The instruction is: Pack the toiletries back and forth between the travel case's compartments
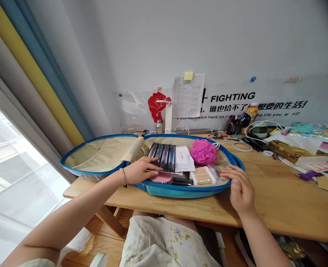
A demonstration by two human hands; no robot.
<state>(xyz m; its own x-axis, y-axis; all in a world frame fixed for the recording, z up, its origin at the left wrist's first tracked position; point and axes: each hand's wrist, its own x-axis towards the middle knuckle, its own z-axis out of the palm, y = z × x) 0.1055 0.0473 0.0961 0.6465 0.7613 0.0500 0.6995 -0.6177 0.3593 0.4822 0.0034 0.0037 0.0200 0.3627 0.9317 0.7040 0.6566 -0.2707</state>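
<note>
A turquoise case [180, 192] with a bright blue edge lies unfolded on the table, its lid [93, 155] laid back to the left. My left hand [140, 170] reaches in with fingers apart, resting at a pack of slim purple and teal handles [164, 154], perhaps toothbrushes, and a pink flat item [161, 178]. My right hand [242, 187] grips the case's right rim, fingers inside and thumb outside. Between the hands lie a white packet [184, 159], a magenta bath puff [204, 152], a bag of cotton swabs [203, 175] and a black item [182, 181], partly covered.
The wooden table [266, 189] carries clutter at right, including a gold pouch [290, 151], a white cable [242, 147] and a pen holder [233, 125]. Behind the case stand a white lamp [168, 118] and a small bottle [159, 127]. Curtains [33, 70] hang at left.
</note>
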